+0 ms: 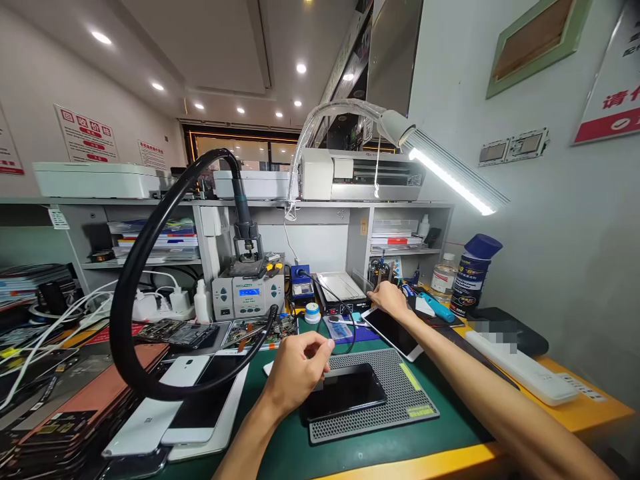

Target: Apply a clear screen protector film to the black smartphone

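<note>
My left hand [299,365] is over the left edge of a dark phone [347,393], its thumb and fingers curled together in a pinch. Whatever may be between those fingertips is too small or hidden to make out. The phone lies screen up on a grey perforated mat [407,383] with yellow-green labels. My right hand [390,299] reaches forward past a white-framed phone [393,333], beside a flat heating plate [343,287]. Its fingers are closed near the plate's right side, and what they hold is hidden.
A black hose [123,313] loops from the rework station [249,293] over the phones stacked at left. Bottles and a spray can [469,277] stand at right. A lit lamp [450,170] hangs above. A white power strip [520,367] lies along the right side.
</note>
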Action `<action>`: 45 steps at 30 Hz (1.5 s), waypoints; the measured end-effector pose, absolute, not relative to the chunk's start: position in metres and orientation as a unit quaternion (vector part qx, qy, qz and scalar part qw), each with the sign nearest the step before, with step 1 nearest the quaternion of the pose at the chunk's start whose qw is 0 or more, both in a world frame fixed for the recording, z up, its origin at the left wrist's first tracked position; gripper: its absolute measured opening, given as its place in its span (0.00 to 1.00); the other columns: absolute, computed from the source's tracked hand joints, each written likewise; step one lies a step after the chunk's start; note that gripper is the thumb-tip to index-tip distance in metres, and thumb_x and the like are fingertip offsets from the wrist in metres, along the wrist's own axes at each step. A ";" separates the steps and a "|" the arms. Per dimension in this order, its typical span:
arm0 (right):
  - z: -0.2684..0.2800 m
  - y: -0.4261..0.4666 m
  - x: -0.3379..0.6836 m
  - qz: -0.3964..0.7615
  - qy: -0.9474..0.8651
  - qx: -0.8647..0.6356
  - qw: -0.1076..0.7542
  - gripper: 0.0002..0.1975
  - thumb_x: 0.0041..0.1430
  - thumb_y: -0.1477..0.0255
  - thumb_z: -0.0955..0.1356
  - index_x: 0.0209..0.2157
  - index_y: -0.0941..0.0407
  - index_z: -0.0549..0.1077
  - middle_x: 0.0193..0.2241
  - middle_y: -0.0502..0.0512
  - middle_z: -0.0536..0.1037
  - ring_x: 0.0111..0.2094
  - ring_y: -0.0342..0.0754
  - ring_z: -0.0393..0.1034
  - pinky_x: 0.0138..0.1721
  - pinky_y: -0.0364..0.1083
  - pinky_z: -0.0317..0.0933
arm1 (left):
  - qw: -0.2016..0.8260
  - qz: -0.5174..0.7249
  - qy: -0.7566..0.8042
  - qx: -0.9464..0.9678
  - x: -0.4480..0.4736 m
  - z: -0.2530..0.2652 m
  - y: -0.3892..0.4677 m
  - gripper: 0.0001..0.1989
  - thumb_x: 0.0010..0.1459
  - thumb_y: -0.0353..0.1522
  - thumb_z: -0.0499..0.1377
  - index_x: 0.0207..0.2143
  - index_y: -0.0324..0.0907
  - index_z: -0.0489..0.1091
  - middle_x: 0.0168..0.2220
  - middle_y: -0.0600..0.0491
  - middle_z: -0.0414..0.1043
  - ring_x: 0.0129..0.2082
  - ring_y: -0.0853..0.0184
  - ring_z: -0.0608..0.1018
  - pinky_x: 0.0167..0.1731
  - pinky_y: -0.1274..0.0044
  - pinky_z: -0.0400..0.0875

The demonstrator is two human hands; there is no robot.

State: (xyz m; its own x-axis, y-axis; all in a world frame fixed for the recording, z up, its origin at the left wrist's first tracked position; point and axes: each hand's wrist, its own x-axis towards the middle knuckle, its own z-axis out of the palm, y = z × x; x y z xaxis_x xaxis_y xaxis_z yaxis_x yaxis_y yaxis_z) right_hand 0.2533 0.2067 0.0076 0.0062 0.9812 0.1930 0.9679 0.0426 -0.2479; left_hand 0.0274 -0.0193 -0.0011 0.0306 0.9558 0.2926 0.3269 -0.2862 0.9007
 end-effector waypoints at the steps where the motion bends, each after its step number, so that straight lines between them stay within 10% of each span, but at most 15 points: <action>1: 0.008 0.207 0.254 0.023 -0.706 -0.691 0.157 0.16 0.67 0.64 0.68 0.51 0.58 0.72 0.49 0.59 0.75 0.46 0.51 0.73 0.46 0.54 0.70 | 0.324 0.482 0.502 0.641 0.028 -0.001 -0.019 0.19 0.61 0.45 0.58 0.26 0.40 0.72 0.22 0.54 0.72 0.21 0.68 0.74 0.20 0.80 0.65; 25: 0.017 0.196 0.252 -0.032 -0.739 -0.653 0.160 0.15 0.68 0.62 0.67 0.48 0.58 0.73 0.47 0.58 0.76 0.45 0.51 0.74 0.47 0.55 0.69 | 0.287 0.479 0.510 0.655 0.029 0.001 -0.018 0.18 0.61 0.44 0.57 0.26 0.41 0.73 0.22 0.52 0.74 0.23 0.66 0.75 0.24 0.78 0.67; 34: 0.019 0.182 0.219 -0.072 -0.885 -0.446 0.110 0.28 0.60 0.71 0.71 0.61 0.55 0.68 0.54 0.62 0.76 0.57 0.58 0.66 0.55 0.51 0.59 | 0.271 0.486 0.530 0.640 0.028 -0.001 -0.015 0.18 0.60 0.45 0.57 0.26 0.41 0.73 0.21 0.52 0.74 0.22 0.65 0.75 0.24 0.77 0.67; 45: 0.017 0.183 0.222 -0.102 -0.896 -0.423 0.090 0.18 0.68 0.71 0.65 0.56 0.58 0.73 0.49 0.65 0.79 0.55 0.57 0.69 0.58 0.54 0.55 | 0.263 0.498 0.534 0.630 0.028 0.002 -0.018 0.18 0.60 0.44 0.57 0.25 0.41 0.72 0.21 0.53 0.73 0.22 0.65 0.75 0.25 0.77 0.68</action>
